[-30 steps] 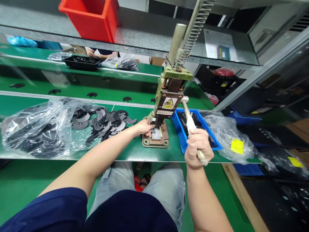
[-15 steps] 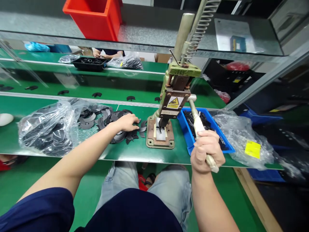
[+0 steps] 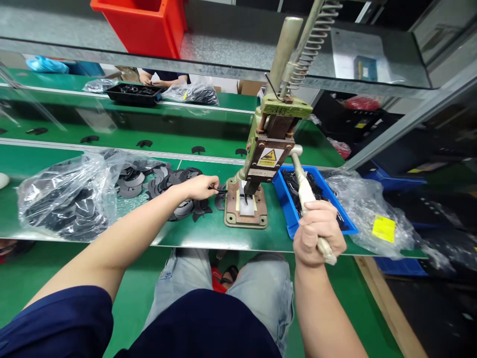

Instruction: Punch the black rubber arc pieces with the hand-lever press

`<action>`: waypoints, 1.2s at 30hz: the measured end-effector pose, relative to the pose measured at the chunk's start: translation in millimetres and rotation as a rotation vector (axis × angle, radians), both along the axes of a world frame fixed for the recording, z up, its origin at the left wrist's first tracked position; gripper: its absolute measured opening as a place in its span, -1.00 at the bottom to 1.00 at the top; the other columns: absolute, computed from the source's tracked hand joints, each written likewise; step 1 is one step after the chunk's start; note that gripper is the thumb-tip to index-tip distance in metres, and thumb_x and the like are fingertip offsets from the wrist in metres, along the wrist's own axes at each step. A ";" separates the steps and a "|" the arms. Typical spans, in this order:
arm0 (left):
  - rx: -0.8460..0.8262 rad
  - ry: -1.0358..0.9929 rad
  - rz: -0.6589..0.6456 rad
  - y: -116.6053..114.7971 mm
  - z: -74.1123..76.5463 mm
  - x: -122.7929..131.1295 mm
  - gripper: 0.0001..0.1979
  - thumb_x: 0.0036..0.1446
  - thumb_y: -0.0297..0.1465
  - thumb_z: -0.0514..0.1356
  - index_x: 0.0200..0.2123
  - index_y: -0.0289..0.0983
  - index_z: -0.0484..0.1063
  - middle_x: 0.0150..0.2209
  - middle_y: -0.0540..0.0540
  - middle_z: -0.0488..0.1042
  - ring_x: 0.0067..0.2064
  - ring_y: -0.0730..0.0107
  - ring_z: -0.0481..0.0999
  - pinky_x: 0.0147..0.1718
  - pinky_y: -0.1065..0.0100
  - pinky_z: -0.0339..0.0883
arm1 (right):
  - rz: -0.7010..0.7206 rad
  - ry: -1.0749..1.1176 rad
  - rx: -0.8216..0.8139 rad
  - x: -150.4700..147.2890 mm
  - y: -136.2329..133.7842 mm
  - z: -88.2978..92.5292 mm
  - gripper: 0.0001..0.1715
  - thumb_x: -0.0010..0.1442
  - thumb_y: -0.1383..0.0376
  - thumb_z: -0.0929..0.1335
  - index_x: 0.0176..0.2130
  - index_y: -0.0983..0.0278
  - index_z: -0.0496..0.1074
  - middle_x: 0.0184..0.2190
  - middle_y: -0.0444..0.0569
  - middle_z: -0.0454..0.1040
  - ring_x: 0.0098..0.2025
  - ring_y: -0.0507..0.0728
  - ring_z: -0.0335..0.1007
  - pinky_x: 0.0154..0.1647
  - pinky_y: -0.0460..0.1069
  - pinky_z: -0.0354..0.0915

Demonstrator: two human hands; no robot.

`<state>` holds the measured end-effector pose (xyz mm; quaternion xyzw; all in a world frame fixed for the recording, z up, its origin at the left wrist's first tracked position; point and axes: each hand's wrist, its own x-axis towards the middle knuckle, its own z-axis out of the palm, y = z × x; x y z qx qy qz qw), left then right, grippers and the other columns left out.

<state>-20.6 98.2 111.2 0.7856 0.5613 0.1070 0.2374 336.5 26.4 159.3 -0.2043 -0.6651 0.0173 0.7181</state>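
Note:
My left hand (image 3: 203,187) pinches a thin black plastic piece (image 3: 220,190), just left of the press base. Below and left of this hand lies a heap of dark curved plastic pieces (image 3: 160,184) on the green table. The green hand press (image 3: 266,154) stands in front of me, its ram low over a pale metal plate (image 3: 246,206) on the brown base. My right hand (image 3: 319,232) is wrapped round the press lever (image 3: 306,191), which slants down toward me. What part of the held piece lies inside my left fingers is hidden.
A clear bag of dark pieces (image 3: 67,199) lies at left. Right of the press sit a blue tray (image 3: 352,229) of black parts and a plastic bag with a yellow label (image 3: 383,228). Curved pieces rest on the green strip behind. Overhead, a shelf carries a red bin (image 3: 156,30). Another person's hands (image 3: 152,79) show beyond.
My left hand has lifted off the heap, moved slightly right and closed on a black piece. My right hand stays on the lever. The view has shifted slightly.

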 end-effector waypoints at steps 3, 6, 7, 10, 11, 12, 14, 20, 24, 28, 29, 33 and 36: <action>0.051 -0.042 -0.022 -9.1 12.6 9.9 -0.77 0.26 -0.25 0.24 -0.08 -0.18 0.58 -0.26 -0.06 0.61 -0.24 0.23 0.56 -0.22 0.30 0.35 | -0.002 0.019 0.012 -1.7 0.8 -0.6 -0.69 0.27 0.22 0.43 -0.47 0.17 0.33 -0.55 -0.18 0.42 -0.26 0.18 0.52 -0.01 0.26 0.38; 0.090 -0.036 0.001 -16.0 16.4 31.8 -0.77 0.25 -0.25 0.27 -0.12 -0.21 0.64 -0.22 -0.14 0.62 -0.18 0.16 0.59 -0.17 0.27 0.39 | -0.015 0.032 0.003 -2.9 0.2 -1.0 -0.67 0.27 0.19 0.43 -0.48 0.16 0.32 -0.55 -0.18 0.41 -0.26 0.19 0.52 0.01 0.28 0.39; 0.085 -0.054 0.022 -17.7 14.6 40.3 -0.78 0.26 -0.25 0.28 -0.13 -0.21 0.65 -0.22 -0.15 0.63 -0.16 0.14 0.61 -0.15 0.26 0.40 | -0.017 0.028 -0.004 -2.9 -0.5 -1.0 -0.67 0.27 0.19 0.43 -0.48 0.16 0.32 -0.55 -0.18 0.41 -0.26 0.19 0.52 0.01 0.29 0.39; 0.051 -0.166 0.124 -21.6 -0.2 63.5 -0.76 0.31 -0.23 0.29 -0.05 -0.19 0.63 -0.19 -0.14 0.67 -0.12 0.12 0.64 -0.14 0.26 0.43 | -0.017 0.006 -0.027 -1.5 -2.8 -0.3 -0.68 0.27 0.20 0.42 -0.47 0.17 0.32 -0.54 -0.19 0.42 -0.24 0.18 0.55 0.01 0.28 0.41; 0.040 -0.212 0.167 -22.4 -7.1 69.6 -0.76 0.32 -0.22 0.29 -0.02 -0.18 0.61 -0.20 -0.12 0.67 -0.14 0.12 0.65 -0.16 0.26 0.44 | -0.013 -0.001 -0.034 -0.8 -3.5 0.0 -0.69 0.27 0.21 0.41 -0.47 0.17 0.33 -0.54 -0.19 0.42 -0.23 0.18 0.55 0.01 0.27 0.41; 0.023 -0.266 0.216 -22.9 -14.3 74.5 -0.75 0.33 -0.21 0.29 -0.01 -0.18 0.58 -0.23 -0.11 0.67 -0.17 0.13 0.66 -0.19 0.26 0.45 | -0.008 -0.006 -0.037 -0.1 -4.0 0.3 -0.70 0.27 0.22 0.41 -0.47 0.18 0.33 -0.53 -0.19 0.43 -0.22 0.18 0.55 0.02 0.27 0.41; -0.045 -0.406 0.321 -23.1 -26.7 80.9 -0.77 0.35 -0.19 0.30 -0.05 -0.19 0.49 -0.35 -0.05 0.63 -0.29 0.20 0.66 -0.29 0.29 0.45 | 0.003 -0.015 -0.036 0.8 -4.7 0.8 -0.71 0.27 0.24 0.41 -0.46 0.18 0.34 -0.53 -0.18 0.43 -0.21 0.18 0.54 0.03 0.27 0.40; -0.244 -0.755 0.426 -18.8 -31.7 81.6 -0.63 0.34 -0.11 0.35 -0.29 -0.19 0.30 -0.55 0.05 0.52 -0.58 0.45 0.49 -0.55 0.46 0.27 | -0.005 -0.007 -0.039 -1.3 -5.7 1.3 -0.69 0.31 0.21 0.41 -0.45 0.17 0.34 -0.53 -0.17 0.43 -0.22 0.19 0.54 0.02 0.27 0.39; -0.272 -0.811 0.385 -15.6 -25.7 85.5 -0.60 0.29 -0.11 0.41 -0.33 -0.23 0.33 -0.59 0.05 0.49 -0.63 0.50 0.44 -0.58 0.49 0.21 | -0.019 0.000 -0.036 -2.9 -5.9 1.5 -0.67 0.34 0.19 0.40 -0.45 0.15 0.32 -0.53 -0.16 0.42 -0.23 0.18 0.54 0.00 0.26 0.41; -0.282 -0.796 0.368 -9.1 -25.3 87.7 -0.66 0.31 -0.20 0.40 -0.36 -0.25 0.37 -0.61 0.06 0.47 -0.63 0.51 0.44 -0.58 0.50 0.24 | -0.044 -0.010 -0.051 -2.2 -6.7 1.3 -0.65 0.35 0.17 0.39 -0.46 0.15 0.32 -0.54 -0.15 0.41 -0.22 0.20 0.56 0.00 0.27 0.41; -0.286 -0.793 0.361 -6.8 -25.2 86.5 -0.65 0.30 -0.20 0.40 -0.37 -0.25 0.37 -0.61 0.06 0.47 -0.62 0.51 0.44 -0.59 0.50 0.24 | -0.047 -0.013 -0.053 -2.0 -6.9 1.2 -0.65 0.35 0.16 0.39 -0.46 0.15 0.32 -0.54 -0.15 0.41 -0.21 0.20 0.56 0.00 0.28 0.41; -0.311 -0.794 0.301 0.5 -24.6 78.9 -0.61 0.25 -0.17 0.44 -0.40 -0.26 0.38 -0.62 0.04 0.47 -0.62 0.51 0.44 -0.60 0.50 0.22 | -0.048 -0.003 -0.061 -2.1 -6.7 0.4 -0.63 0.35 0.14 0.39 -0.47 0.15 0.32 -0.54 -0.15 0.40 -0.20 0.18 0.56 0.00 0.27 0.40; -0.334 -0.789 0.271 2.8 -26.6 77.2 -0.59 0.24 -0.16 0.44 -0.41 -0.26 0.35 -0.62 0.03 0.48 -0.61 0.49 0.47 -0.59 0.51 0.24 | -0.040 0.008 -0.053 -2.7 -5.9 0.2 -0.62 0.36 0.13 0.39 -0.47 0.15 0.31 -0.55 -0.16 0.40 -0.21 0.17 0.55 0.01 0.28 0.40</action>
